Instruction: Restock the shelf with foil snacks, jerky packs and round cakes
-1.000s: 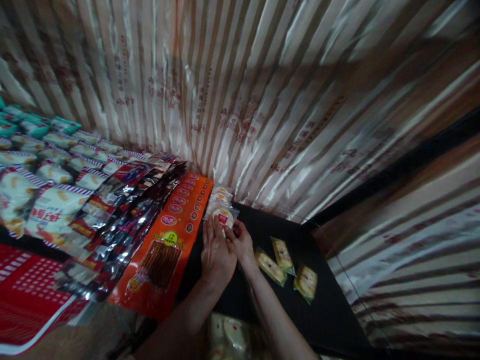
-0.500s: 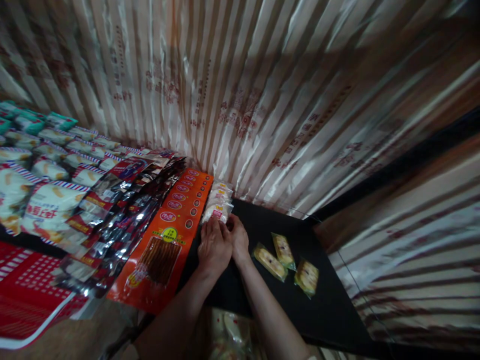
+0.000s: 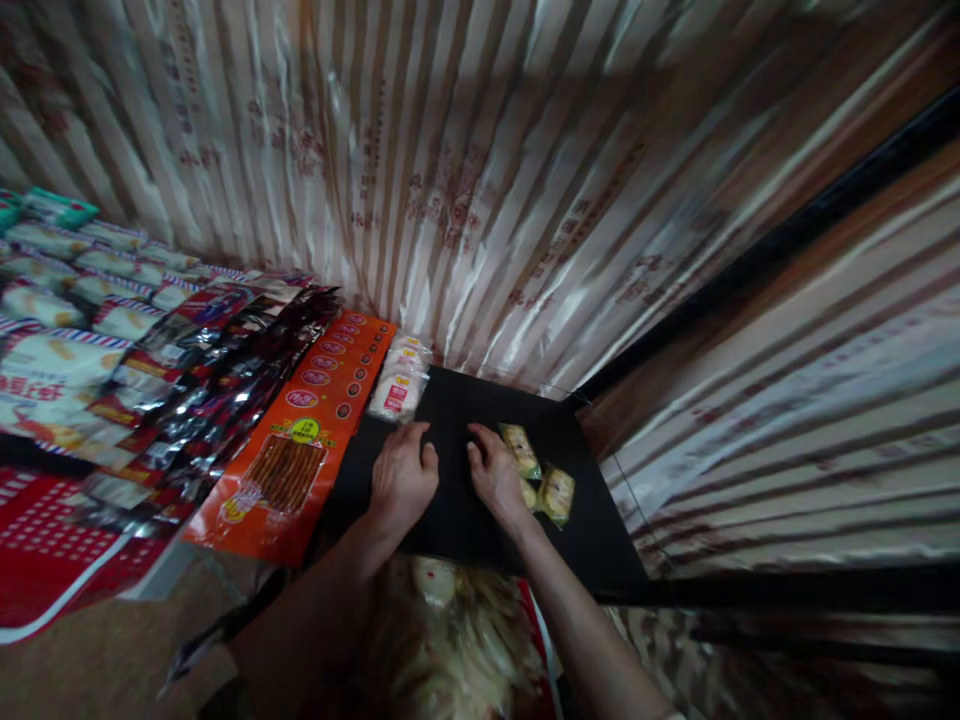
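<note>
On the head view, my right hand (image 3: 495, 478) lies palm-down and empty, the yellow packets (image 3: 520, 449) just to its right, long axes running near to far. My left hand (image 3: 401, 478), empty too and loosely curled, sits further left on the black tray (image 3: 465, 410).

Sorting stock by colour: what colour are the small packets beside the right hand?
Yellowish, green-edged small packets, beside the right hand; head view.

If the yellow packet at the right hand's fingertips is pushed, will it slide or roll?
Probably slide: the yellow packet lies flat on the smooth black surface. It looks small and thin, so likely light. Its glossy wrapper may feel slippery to the right hand.
</note>
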A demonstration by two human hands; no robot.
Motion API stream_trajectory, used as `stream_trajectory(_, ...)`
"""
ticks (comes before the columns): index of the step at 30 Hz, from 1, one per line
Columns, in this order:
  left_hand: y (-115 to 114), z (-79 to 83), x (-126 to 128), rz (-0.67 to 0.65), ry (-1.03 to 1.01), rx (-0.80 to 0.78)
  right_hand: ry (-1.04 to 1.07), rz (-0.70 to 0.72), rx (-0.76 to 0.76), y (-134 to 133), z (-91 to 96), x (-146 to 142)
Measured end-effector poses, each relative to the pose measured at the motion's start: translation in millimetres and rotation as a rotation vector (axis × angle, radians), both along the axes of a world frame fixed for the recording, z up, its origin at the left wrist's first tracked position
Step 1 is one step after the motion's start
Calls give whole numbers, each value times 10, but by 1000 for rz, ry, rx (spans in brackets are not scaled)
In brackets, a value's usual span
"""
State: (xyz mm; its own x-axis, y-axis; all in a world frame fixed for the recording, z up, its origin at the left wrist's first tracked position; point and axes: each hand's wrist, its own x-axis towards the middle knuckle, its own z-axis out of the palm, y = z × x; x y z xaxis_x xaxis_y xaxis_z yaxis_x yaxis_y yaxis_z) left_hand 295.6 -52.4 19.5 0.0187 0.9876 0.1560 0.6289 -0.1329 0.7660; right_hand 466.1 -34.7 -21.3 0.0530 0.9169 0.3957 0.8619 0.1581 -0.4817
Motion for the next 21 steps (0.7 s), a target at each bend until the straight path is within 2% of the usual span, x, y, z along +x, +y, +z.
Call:
stream_trajectory(4,-214,30,14,-258,-38,31,22,-1,64,-22,73,226)
stream_trajectory(6,-311,53,-5,-418,-31,49,67,15,133,-131,168,260)
stream_trajectory(8,-394,61,-49,-586,6,58,122,57,191,-346,294,234)
stream_trajectory(10,-471,39,-119,-733,78,33,183,110,175,-655,410,153)
stream_trajectory(13,-621,-57,-244,-886,218,-70,254,239,15,-1203,459,-16)
stream_trajectory(16,-851,-195,-312,-902,330,-127,181,424,-344,-1685,284,-160)
stream_trajectory(17,-939,-246,-308,-878,363,-133,166,423,-421,-1808,188,-194)
stream_trajectory(19,-1112,-356,-264,-799,428,-180,175,360,-496,-1988,-27,-244)
stream_trajectory(21,-1259,-471,-200,-739,459,-234,177,369,-508,-2095,-234,-284)
